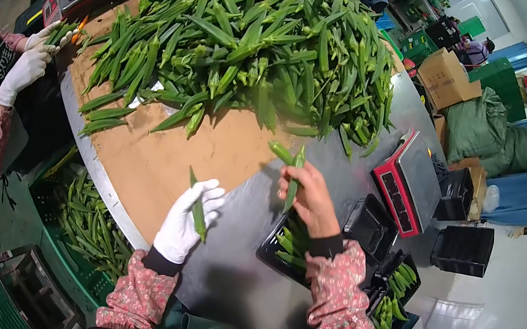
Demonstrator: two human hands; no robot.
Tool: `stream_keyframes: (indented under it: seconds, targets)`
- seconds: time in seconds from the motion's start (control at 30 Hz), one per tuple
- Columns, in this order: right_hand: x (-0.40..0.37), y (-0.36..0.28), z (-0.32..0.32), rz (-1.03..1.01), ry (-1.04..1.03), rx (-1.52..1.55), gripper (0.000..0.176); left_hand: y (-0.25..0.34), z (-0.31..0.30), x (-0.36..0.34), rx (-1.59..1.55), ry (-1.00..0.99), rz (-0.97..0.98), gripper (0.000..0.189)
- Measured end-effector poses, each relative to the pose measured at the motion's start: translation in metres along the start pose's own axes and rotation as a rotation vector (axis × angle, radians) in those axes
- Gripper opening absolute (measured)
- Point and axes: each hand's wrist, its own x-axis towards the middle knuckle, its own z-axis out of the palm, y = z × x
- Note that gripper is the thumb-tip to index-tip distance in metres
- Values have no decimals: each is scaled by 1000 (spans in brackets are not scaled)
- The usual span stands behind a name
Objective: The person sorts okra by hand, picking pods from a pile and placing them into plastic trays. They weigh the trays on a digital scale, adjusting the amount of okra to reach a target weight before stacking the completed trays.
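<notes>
My left hand (189, 219), in a white glove, holds one okra pod (198, 212) upright over the metal table near the cardboard's edge. Bare, my right hand (308, 197) grips okra pods (295, 177), one upright and one pointing up to the left. Just below my right hand is a black tray (272, 256) with okra in it, partly hidden by my wrist. Beyond both hands, a large heap of okra (251, 35) covers the far part of the cardboard sheet (187, 155).
A red scale (401, 185) and black trays (372, 226) stand at the right. On the left, a co-worker's gloved hands (26, 70) hold okra beside another scale (55, 8). A green crate (47, 211) of okra sits lower left. Other people are in the background.
</notes>
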Motion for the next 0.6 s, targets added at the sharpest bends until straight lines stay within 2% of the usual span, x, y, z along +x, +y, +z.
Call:
stream_keyframes:
  seconds: [0.07, 0.1, 0.17, 0.2, 0.23, 0.33, 0.37, 0.47, 0.5, 0.6]
  targets:
    - [-31, 19, 0, 87, -296, 319, 33, -14, 43, -9, 105, 63, 17, 44]
    - [-46, 27, 7, 100, -292, 360, 37, -18, 53, -13, 36, -18, -22, 51]
    - [-68, 46, 15, 127, -306, 439, 45, -30, 62, -19, 45, -76, -25, 51]
    - [-81, 50, 18, 150, -295, 483, 43, -37, 66, -23, 50, -106, -28, 50]
    - [-91, 54, 22, 149, -260, 485, 43, -46, 67, -27, 188, -115, 31, 45]
    - [-120, 63, 22, 160, -179, 474, 42, -64, 53, -38, -85, -355, -160, 38]
    - [-128, 66, 22, 167, -157, 466, 41, -73, 54, -49, -20, -213, -145, 35]
    - [-142, 93, 7, 116, -106, 380, 41, -97, 74, -70, 46, 2, -97, 38]
    - [-154, 86, 14, 102, -86, 373, 40, -103, 67, -72, 17, -16, -71, 42]
    - [-164, 89, 4, 84, -140, 392, 44, -106, 53, -72, -41, -294, -127, 38]
